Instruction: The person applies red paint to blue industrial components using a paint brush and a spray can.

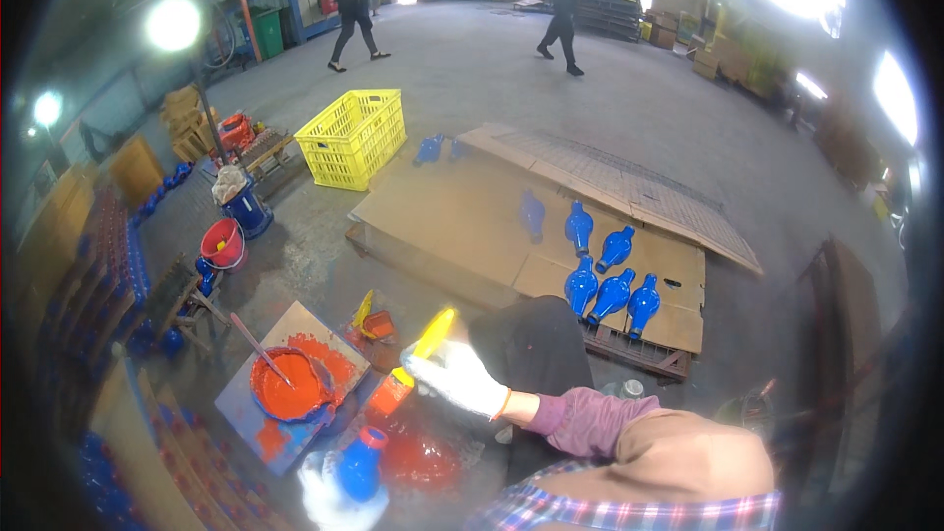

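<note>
My right hand, in a white glove, is closed round the yellow handle of a flat paint brush. The brush's wide head is coated orange-red and points down. My left hand, also gloved, grips a blue bottle-shaped piece whose upper end is red. That red end is just below the brush head, and whether the two touch I cannot tell. Left of both hands, a bowl of orange-red paint with a stick in it sits on a paint-smeared board.
Several blue bottle-shaped pieces lie on a cardboard-covered pallet ahead. Beyond it stands a yellow crate. A red bucket and a blue bucket are at the left. Two people walk at the back.
</note>
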`<action>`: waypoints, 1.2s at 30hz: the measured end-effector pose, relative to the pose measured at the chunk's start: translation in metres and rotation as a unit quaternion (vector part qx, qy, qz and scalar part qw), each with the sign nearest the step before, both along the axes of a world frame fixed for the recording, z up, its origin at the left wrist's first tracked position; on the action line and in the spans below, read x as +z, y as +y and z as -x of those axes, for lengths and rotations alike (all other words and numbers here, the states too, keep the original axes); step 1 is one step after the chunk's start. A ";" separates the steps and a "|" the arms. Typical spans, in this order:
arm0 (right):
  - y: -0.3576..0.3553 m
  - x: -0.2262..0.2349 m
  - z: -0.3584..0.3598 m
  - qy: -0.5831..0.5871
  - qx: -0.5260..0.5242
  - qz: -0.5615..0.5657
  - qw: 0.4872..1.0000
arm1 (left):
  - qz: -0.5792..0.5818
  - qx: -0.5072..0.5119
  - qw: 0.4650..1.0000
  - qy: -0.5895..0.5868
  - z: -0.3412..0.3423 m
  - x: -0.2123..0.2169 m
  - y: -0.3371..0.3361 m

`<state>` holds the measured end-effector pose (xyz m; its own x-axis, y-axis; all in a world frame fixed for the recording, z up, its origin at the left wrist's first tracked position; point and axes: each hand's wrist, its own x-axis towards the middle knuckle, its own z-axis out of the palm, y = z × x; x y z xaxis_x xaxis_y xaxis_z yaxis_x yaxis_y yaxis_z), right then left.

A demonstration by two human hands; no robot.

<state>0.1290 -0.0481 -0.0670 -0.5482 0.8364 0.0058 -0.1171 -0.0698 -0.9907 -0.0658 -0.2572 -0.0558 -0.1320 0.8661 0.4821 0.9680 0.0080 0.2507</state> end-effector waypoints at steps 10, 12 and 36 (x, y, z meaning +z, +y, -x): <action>0.010 -0.029 0.005 -0.036 -0.010 0.020 0.999 | -0.024 0.008 0.998 0.049 0.012 -0.041 -0.011; 0.013 -0.031 0.008 -0.049 0.001 0.044 0.998 | -0.019 0.016 0.996 0.085 0.011 -0.042 -0.012; 0.002 -0.026 -0.010 0.073 0.177 -0.178 0.965 | 0.081 0.075 0.901 -0.419 0.011 -0.062 -0.002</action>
<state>0.1388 -0.0465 -0.0929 -0.7708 0.5277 0.3569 -0.2879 0.2112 -0.9341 -0.0764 -0.2590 -0.1182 -0.5120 0.8585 0.0271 0.4236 0.2249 0.8775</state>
